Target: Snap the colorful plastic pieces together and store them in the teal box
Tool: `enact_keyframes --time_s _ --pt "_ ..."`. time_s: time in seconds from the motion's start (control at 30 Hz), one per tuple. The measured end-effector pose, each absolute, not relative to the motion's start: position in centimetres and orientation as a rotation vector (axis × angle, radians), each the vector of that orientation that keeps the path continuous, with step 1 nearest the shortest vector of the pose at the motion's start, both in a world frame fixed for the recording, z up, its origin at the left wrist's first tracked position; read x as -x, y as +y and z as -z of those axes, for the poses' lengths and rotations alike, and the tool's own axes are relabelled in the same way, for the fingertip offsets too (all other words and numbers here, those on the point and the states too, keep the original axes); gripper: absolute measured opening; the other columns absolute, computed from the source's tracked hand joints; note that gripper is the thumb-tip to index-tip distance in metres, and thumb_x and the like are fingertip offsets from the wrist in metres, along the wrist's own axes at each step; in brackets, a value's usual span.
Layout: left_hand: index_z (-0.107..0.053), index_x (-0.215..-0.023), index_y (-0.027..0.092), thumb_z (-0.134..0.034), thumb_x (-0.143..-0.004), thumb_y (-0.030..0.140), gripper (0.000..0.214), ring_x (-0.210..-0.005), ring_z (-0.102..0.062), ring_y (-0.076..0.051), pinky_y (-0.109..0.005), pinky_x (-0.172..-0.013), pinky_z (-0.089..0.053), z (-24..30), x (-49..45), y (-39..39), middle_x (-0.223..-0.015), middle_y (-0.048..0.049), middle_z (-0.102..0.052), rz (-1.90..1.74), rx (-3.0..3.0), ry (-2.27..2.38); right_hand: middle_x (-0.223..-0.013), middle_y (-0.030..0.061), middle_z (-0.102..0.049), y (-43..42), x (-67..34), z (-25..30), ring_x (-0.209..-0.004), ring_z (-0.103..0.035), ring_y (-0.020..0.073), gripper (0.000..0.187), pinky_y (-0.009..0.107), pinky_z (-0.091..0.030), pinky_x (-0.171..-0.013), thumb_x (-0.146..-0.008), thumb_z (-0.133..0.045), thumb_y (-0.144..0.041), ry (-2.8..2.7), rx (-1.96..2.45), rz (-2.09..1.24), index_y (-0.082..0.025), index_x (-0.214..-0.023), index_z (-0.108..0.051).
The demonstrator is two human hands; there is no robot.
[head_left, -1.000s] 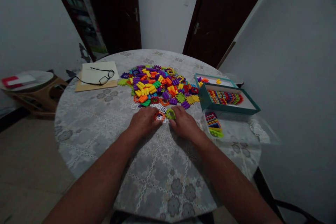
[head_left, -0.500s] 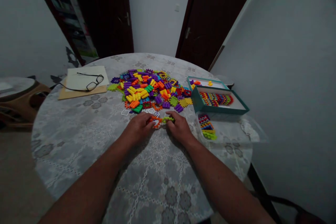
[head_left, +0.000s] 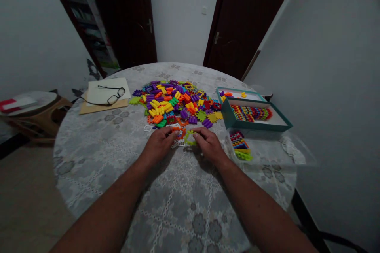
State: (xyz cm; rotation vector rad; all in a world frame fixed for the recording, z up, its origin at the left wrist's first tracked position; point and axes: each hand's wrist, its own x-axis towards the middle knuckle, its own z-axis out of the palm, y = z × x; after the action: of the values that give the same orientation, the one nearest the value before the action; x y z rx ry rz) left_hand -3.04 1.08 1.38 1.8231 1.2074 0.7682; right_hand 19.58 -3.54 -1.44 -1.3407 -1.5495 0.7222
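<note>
My left hand (head_left: 160, 142) pinches an orange toothed building-block frame (head_left: 181, 133), its fingers closed on the left side. Between thumb and fingers of my right hand (head_left: 209, 142) is a lime-green toothed building-block frame (head_left: 189, 138). The two frames are held side by side, close together; I cannot tell whether their teeth touch. White lattice pieces (head_left: 181, 143) lie on the tablecloth beneath them. Just beyond my hands spreads a heap of plastic building blocks (head_left: 175, 102) in purple, yellow, orange, green and red.
At right stand a teal-edged box (head_left: 258, 126) with rows of colourful pieces, its lid (head_left: 252, 95) with a few blocks, and a clear plastic tray (head_left: 267, 158). Eyeglasses (head_left: 113, 99) rest on papers (head_left: 92, 87) at left. A patterned cloth covers the round table (head_left: 178, 213).
The lime-green frame has turned from nearly edge-on to showing its open middle. The orange frame is tilted more into view. My head view has shifted slightly left.
</note>
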Motion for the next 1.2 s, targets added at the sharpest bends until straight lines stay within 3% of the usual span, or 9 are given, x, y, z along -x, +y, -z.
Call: enact_keyframes --time_s 0.13,0.27,0.57,0.73,0.97,1.2 --pt "-0.066 -0.083 0.022 -0.056 -0.103 0.062 0.046 -0.063 -0.062 -0.020 -0.033 -0.061 -0.049 -0.4 2.4 0.6 -0.068 -0.0026 -0.066 -0.677 -1.688 1.042 -0.117 0.0094 -0.078 -3.6 -19.3 1.9 -0.112 -0.073 0.0253 0.029 0.041 -0.056 -0.106 -0.105 -0.060 -0.036 -1.609 1.318 -0.578 -0.024 -0.120 -0.082" --pt "-0.060 -0.084 0.023 -0.056 -0.103 0.063 0.045 -0.064 -0.063 -0.019 -0.034 -0.064 -0.052 0.4 1.9 0.2 -0.071 -0.0020 -0.065 -0.664 -1.625 0.946 -0.118 0.0102 -0.079 -3.4 -19.3 2.5 -0.113 -0.074 0.0256 0.029 0.040 -0.057 -0.106 -0.106 -0.062 -0.035 -1.633 1.333 -0.566 -0.024 -0.123 -0.082" --pt "-0.066 -0.090 0.022 -0.054 -0.105 0.055 0.038 -0.070 -0.063 -0.021 -0.035 -0.067 -0.048 0.0 2.3 0.2 -0.077 -0.0049 -0.069 -0.605 -1.755 0.903 -0.122 0.0097 -0.082 -3.8 -19.1 3.0 -0.112 -0.076 0.0269 0.031 0.042 -0.060 -0.104 -0.106 -0.063 -0.038 -1.636 1.318 -0.710 -0.025 -0.129 -0.078" --pt "-0.070 -0.097 0.021 -0.055 -0.104 0.042 0.027 -0.087 -0.064 -0.024 -0.039 -0.083 -0.051 0.1 2.1 0.0 -0.095 -0.0089 -0.075 -0.677 -1.993 0.899 -0.126 0.0104 -0.080 -3.9 -18.8 2.5 -0.117 -0.075 0.0261 0.028 0.043 -0.057 -0.109 -0.106 -0.063 -0.032 -1.693 1.245 -0.616 -0.025 -0.127 -0.080" --pt "-0.074 -0.118 0.020 -0.054 -0.103 0.033 0.028 -0.108 -0.069 -0.028 -0.041 -0.099 -0.052 0.4 2.1 -0.2 -0.118 -0.0122 -0.079 -0.660 -2.029 0.851 -0.118 0.0097 -0.078 -4.1 -18.9 2.2 -0.112 -0.075 0.0245 0.025 0.039 -0.060 -0.099 -0.106 -0.065 -0.032 -1.716 1.165 -0.636 -0.026 -0.123 -0.082" --pt "-0.071 -0.111 0.020 -0.058 -0.106 0.033 0.019 -0.098 -0.069 -0.025 -0.035 -0.088 -0.051 -0.4 2.9 -0.2 -0.106 -0.0088 -0.077 -0.542 -2.192 1.090 -0.114 0.0075 -0.078 -3.9 -18.7 2.9 -0.107 -0.075 0.0231 0.024 0.038 -0.060 -0.095 -0.105 -0.069 -0.028 -1.732 1.095 -0.599 -0.028 -0.124 -0.083"
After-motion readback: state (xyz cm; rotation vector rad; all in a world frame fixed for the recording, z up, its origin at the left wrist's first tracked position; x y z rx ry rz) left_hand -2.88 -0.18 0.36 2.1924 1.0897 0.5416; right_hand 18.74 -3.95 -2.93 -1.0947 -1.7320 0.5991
